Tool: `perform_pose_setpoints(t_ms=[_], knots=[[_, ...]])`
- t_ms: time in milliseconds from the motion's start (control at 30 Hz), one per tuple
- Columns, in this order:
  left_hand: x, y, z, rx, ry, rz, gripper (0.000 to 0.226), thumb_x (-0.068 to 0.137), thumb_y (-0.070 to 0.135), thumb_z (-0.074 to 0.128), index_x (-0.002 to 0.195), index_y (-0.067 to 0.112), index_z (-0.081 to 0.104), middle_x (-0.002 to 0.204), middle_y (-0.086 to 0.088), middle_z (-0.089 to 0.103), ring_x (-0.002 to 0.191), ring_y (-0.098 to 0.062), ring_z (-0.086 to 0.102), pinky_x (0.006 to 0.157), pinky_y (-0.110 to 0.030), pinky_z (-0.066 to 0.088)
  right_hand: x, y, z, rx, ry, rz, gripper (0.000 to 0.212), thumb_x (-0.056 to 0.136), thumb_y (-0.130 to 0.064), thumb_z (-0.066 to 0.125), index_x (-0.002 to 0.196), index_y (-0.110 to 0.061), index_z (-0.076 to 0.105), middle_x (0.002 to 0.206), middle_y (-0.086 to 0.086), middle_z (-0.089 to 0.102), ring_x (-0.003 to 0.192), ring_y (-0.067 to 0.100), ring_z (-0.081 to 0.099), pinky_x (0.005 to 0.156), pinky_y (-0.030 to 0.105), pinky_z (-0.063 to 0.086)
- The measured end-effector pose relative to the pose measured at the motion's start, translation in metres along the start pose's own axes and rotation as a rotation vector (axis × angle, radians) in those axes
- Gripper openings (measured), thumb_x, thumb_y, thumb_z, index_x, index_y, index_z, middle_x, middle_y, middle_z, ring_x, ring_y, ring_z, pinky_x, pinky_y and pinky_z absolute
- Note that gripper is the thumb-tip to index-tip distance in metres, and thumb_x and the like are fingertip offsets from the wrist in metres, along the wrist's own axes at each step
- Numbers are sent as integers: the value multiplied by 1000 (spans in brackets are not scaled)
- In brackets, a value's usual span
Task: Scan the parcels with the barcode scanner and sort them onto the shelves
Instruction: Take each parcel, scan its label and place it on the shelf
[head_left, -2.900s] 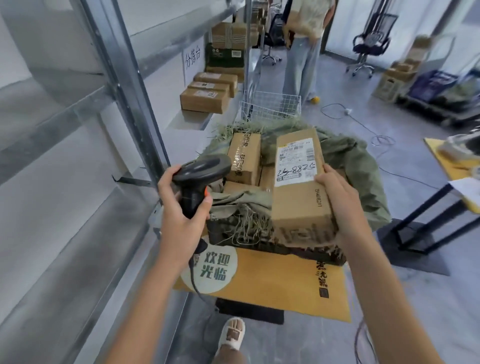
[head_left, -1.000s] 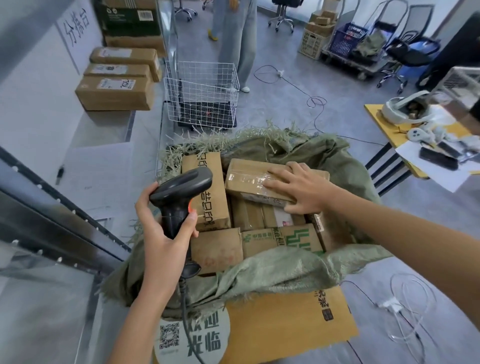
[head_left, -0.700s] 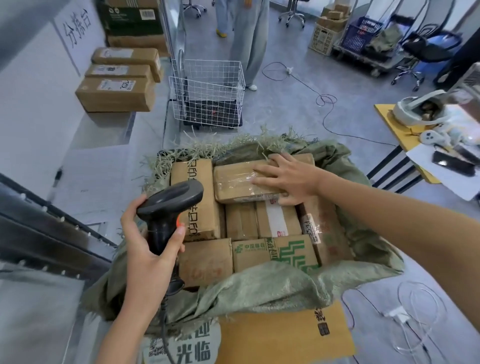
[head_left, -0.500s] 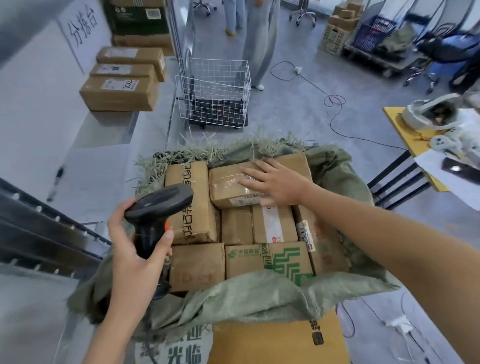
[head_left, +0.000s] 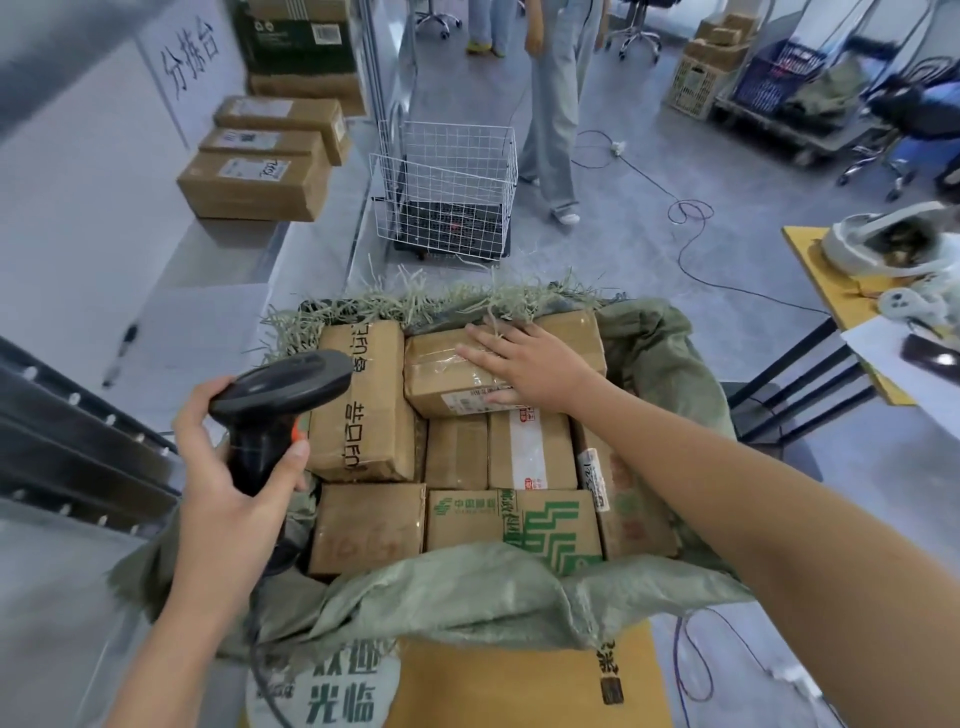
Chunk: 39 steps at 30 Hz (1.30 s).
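My left hand (head_left: 236, 499) grips the handle of the dark grey pistol-shaped barcode scanner (head_left: 275, 402), fingers and thumb wrapped round it, the thumb just beside its orange trigger. The scanner's head points to the right, towards the brown cardboard parcels packed into the frayed green woven sack (head_left: 467, 592) in front of me.

My right hand (head_left: 524, 366) lies flat, fingers straight and spread, on top of the tape-wrapped brown cardboard parcel (head_left: 441, 371) at the far side of the sack; the fingertips reach towards its far left corner, and my thumb lies along its near face, by a white label. I am pressing on it, not clasping it. This parcel sits on top of the others, next to the tall brown box with black printed characters (head_left: 363, 400), which lies just left of it and just beside the scanner's head.

Nearer to me in the sack are a plain brown box (head_left: 366, 525) and a brown box with green printed stripes (head_left: 540, 522), partly covered by the sack's folded edge. The sack rests on a yellow mat (head_left: 519, 686).

To the left, three brown parcels (head_left: 254, 182) are stacked on the grey shelf surface (head_left: 218, 254). Beyond the sack stands a white wire basket trolley (head_left: 447, 192), and a person in pale trousers (head_left: 558, 104) stands near it.
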<state>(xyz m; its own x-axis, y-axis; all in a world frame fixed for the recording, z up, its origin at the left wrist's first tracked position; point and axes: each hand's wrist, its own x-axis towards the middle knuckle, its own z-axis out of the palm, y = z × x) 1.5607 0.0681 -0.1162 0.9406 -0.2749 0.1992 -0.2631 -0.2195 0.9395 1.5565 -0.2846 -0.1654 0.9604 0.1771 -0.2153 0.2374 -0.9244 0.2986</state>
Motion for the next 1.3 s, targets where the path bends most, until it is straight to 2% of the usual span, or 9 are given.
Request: perform_pose_setpoints(t_ms=[233, 367, 500, 567, 667, 800, 933, 1100, 1300], knots=[[-5, 12, 7, 80, 14, -14, 77, 94, 5, 70, 128, 63, 32, 99, 24, 72, 73, -6, 71, 77, -29, 49, -4, -9, 1, 68, 66, 37, 82, 91, -72, 6, 159, -28, -4, 168, 3, 1, 155, 28, 3, 122, 48, -8], [-12, 18, 9, 111, 46, -25, 77, 93, 9, 72, 129, 64, 33, 112, 4, 73, 90, -20, 72, 91, -43, 54, -7, -19, -1, 110, 129, 16, 77, 97, -69, 16, 160, -27, 0, 168, 4, 2, 155, 25, 3, 124, 44, -3], [-20, 24, 6, 149, 86, -5, 72, 92, 13, 74, 134, 57, 34, 111, 37, 65, 99, 0, 70, 91, -35, 50, -8, -30, -14, 208, 193, 19, 71, 102, -62, 21, 161, -27, 5, 168, 2, 5, 155, 23, 4, 125, 42, -1], [-28, 26, 1, 166, 115, 5, 72, 92, 16, 74, 136, 56, 34, 111, 45, 59, 98, -2, 70, 90, -42, 54, -10, -40, -25, 283, 224, 37, 68, 103, -58, 25, 161, -26, 6, 168, 2, 7, 155, 22, 5, 126, 41, 2], [-43, 29, -10, 160, 155, 9, 70, 90, 25, 75, 139, 55, 35, 114, 39, 62, 98, -23, 72, 90, -58, 57, -13, -58, -45, 379, 271, 45, 65, 104, -55, 26, 160, -27, 7, 168, 0, 7, 155, 20, 4, 126, 39, 1], [-62, 31, -29, 111, 228, 29, 68, 87, 36, 73, 139, 55, 35, 131, 15, 62, 112, -35, 67, 91, -63, 56, -9, -86, -80, 484, 342, 16, 63, 105, -52, 28, 160, -26, 9, 168, 0, 8, 155, 19, 5, 126, 38, 1], [-88, 27, -58, 131, 313, 36, 69, 93, 23, 72, 131, 65, 34, 130, 0, 64, 105, -35, 69, 92, -55, 57, -2, -133, -119, 554, 377, -53, 62, 106, -51, 27, 160, -26, 11, 168, 0, 9, 155, 18, 3, 125, 38, 0], [-134, 29, -101, 159, 435, 23, 71, 97, 16, 70, 127, 67, 31, 120, 16, 62, 95, 9, 66, 71, -5, 49, -2, -213, -161, 592, 379, -149, 62, 106, -50, 28, 160, -25, 11, 168, 2, 8, 155, 20, 3, 125, 39, 0], [-206, 36, -153, 222, 621, -51, 71, 98, 11, 67, 129, 64, 30, 105, 12, 67, 74, -8, 69, 65, -31, 56, -15, -319, -193, 667, 397, -322, 63, 105, -52, 32, 160, -27, 14, 168, 0, 10, 155, 21, 5, 125, 43, 5]])
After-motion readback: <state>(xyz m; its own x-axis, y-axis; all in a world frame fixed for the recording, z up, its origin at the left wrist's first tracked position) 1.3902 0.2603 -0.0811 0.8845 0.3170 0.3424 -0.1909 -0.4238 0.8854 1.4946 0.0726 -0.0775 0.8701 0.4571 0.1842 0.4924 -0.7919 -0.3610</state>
